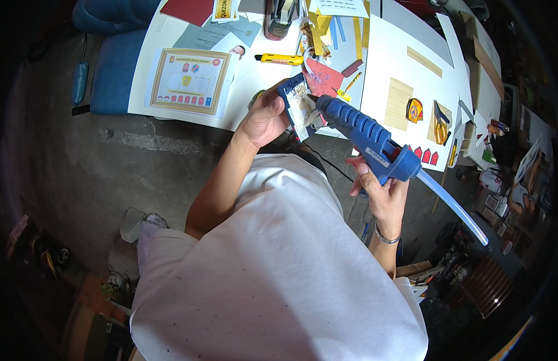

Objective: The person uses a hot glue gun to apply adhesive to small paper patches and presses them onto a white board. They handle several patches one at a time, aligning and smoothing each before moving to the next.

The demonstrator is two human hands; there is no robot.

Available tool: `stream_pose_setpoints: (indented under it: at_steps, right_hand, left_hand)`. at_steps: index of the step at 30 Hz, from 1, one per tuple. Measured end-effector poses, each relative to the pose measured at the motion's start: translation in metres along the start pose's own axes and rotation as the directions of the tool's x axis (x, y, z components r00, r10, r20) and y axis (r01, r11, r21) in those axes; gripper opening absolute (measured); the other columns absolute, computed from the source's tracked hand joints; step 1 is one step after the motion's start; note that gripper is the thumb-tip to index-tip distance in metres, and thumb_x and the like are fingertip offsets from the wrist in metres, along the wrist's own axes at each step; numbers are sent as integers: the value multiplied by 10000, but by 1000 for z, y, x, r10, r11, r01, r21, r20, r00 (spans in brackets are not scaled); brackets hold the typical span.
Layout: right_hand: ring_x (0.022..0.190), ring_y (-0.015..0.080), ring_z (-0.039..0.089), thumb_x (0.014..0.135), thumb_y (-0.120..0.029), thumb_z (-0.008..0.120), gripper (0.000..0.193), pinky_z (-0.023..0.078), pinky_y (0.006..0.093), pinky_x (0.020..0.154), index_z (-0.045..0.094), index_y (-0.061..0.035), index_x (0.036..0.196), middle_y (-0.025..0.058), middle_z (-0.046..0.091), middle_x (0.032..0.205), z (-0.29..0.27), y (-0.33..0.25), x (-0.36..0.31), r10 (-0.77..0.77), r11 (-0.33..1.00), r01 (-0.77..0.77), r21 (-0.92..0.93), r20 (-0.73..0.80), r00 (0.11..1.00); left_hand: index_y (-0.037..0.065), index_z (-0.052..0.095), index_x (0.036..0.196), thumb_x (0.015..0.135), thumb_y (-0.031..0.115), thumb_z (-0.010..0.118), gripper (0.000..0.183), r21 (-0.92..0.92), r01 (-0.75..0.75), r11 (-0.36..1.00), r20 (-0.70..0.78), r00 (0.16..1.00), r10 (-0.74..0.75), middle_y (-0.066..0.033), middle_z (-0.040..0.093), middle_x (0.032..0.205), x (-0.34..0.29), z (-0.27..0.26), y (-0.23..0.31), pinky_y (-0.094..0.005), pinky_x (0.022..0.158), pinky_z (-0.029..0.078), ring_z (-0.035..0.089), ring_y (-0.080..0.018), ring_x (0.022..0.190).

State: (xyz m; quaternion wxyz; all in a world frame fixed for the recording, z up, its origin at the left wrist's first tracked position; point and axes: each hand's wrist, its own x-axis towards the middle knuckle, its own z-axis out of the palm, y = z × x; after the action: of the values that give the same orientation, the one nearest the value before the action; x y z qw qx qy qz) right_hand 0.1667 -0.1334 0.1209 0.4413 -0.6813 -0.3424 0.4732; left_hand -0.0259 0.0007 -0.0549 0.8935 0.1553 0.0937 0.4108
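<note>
My left hand (264,120) grips a small flat piece (302,114) with a dark blue edge and a whitish, shiny, uneven face; its exact kind I cannot make out. Wrapped round the handle of a blue hot glue gun (357,127) is my right hand (384,197), its fingers near the red trigger. The gun's dark nozzle points left, at or very close to the piece's face; whether they touch I cannot tell. A long translucent glue stick (452,206) sticks out of the gun's back end. Both hands are in front of my white shirt, by the table's near edge.
The white table (137,84) bears a framed certificate (154,78), a yellow utility knife (280,59), red paper (321,77) and scraps. Farther right lie a wooden panel (398,99), an orange patch (414,111), orange-handled pliers (441,129) and red tags (426,156). A blue seat (116,75) stands left.
</note>
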Motion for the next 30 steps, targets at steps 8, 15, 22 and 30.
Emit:
stream_pose_setpoints:
  at_steps: [8,15,22,30]
  right_hand:
    - [690,128,686,896,-73,781,380,571,255,540,605,82,1196,160,750,1021,-2,-4,-2,44,999,-44,15,16,999]
    - [697,127,692,890,-88,777,357,583,251,559,632,80,1169,145,752,1020,-1,-4,-7,58,998,-58,-14,20,998]
    - [640,120,674,890,-85,749,308,561,249,516,612,80,1111,97,722,893,3,-4,-6,80,996,-82,-31,-60,995]
    - [531,98,632,861,-134,755,244,492,258,495,649,42,994,45,673,718,3,-6,-14,92,981,-93,-168,-12,996]
  left_hand:
    - [46,479,1488,884,369,796,755,-1,-6,1000,-7,1000,6,-137,525,1470,0,1,-2,-482,1154,405,507,-274,1358]
    - [30,472,1490,877,369,804,775,-14,8,1000,-2,1000,-8,-132,532,1473,-1,-1,-4,-479,1171,384,507,-272,1365]
    - [8,447,1502,866,423,802,839,34,8,999,9,1000,-8,-147,529,1460,-2,-1,-3,-465,1159,392,513,-271,1351]
    - [2,433,1509,850,423,817,871,51,1,999,-22,1000,0,-150,529,1458,-2,2,-1,-458,1153,403,516,-271,1351]
